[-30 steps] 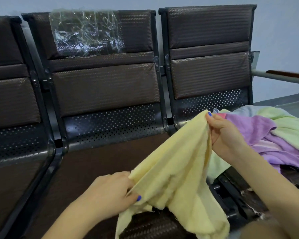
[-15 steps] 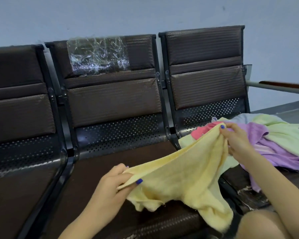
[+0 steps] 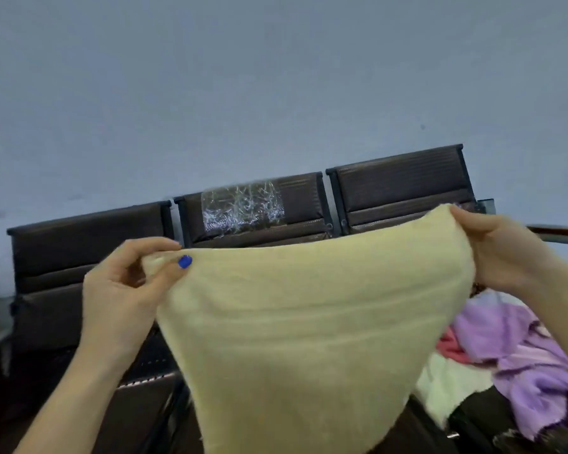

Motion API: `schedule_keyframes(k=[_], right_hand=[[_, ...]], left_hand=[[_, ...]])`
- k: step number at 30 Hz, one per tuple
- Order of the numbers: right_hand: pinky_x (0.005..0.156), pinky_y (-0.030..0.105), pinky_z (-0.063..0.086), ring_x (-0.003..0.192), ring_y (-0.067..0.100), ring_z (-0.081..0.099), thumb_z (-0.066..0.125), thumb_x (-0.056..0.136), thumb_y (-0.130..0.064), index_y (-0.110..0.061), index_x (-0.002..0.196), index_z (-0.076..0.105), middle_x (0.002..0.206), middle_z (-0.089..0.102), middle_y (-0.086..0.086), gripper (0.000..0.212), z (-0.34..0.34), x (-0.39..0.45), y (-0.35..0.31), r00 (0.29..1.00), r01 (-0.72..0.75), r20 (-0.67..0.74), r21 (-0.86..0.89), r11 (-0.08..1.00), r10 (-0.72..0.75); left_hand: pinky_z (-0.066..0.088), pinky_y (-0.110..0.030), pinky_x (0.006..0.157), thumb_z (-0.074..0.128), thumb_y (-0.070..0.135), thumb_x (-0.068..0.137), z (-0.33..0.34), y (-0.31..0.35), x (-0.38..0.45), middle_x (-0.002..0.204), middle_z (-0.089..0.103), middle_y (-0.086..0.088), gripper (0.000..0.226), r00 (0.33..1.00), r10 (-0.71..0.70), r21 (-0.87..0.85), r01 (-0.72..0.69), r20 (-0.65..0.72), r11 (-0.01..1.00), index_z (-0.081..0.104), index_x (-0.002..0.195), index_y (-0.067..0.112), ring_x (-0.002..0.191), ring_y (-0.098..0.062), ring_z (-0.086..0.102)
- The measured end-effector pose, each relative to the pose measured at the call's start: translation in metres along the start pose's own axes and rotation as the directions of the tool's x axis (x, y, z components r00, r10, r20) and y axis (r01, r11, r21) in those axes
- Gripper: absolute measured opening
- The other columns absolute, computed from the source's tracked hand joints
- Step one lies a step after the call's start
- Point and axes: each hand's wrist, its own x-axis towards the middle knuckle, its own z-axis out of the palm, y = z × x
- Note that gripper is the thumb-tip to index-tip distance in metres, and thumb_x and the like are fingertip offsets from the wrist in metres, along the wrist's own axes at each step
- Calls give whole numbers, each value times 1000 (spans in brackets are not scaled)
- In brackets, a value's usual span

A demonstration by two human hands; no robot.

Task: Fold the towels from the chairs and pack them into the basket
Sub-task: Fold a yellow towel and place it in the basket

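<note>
Yellow towel (image 3: 302, 322) hangs spread, top corners pinched by left hand (image 3: 128, 283) and right hand (image 3: 502, 253).

We hold both arms raised and spread apart. Our left hand (image 3: 125, 283) pinches the yellow towel (image 3: 309, 329) with thumb and fingers (image 3: 164, 247); our right hand (image 3: 499, 250) grips its other corner.

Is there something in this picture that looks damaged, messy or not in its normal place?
Two things. A crinkled clear plastic patch is stuck across the top of the middle chair's backrest; it could be covering damage. On the right seat, the remaining towels lie in a crumpled heap, unfolded. The yellow towel held between both hands looks intact.
</note>
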Motion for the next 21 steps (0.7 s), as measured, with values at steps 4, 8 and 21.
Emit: schedule_keyframes(k=[4, 8, 21], right_hand=[[52, 24, 55, 65, 10, 71, 49, 86, -33, -16, 57, 75, 69, 72, -3, 43, 18, -18, -25, 995, 75, 58, 164, 984, -86], [57, 29, 58, 72, 14, 72, 46, 92, -38, -12, 66, 77, 75, 73, -1, 48, 27, -28, -29, 986, 27, 151, 247, 969, -66], [46, 24, 29, 49, 13, 39, 52, 96, -20, -14, 62, 54, 49, 49, -4, 34, -30, 8, 86, 994, -105, -49, -552, 828, 93]], left_hand=[[51, -25, 70, 69, 46, 71, -26, 29, 13, 80, 65, 17, 23, 995, 103, 204, -98, -12, 974, 63, 87, 62, 77, -14, 62], [54, -46, 85, 66, 79, 56, -51, 38, 17, 84, 71, 18, 37, 1000, 5, 278, -9, 15, 961, 68, 84, 55, 87, -21, 67], [37, -17, 40, 69, 27, 83, -61, -38, -49, 47, 61, -5, 14, 743, -496, 657, 101, 450, 747, 74, 71, 31, 36, -9, 48]])
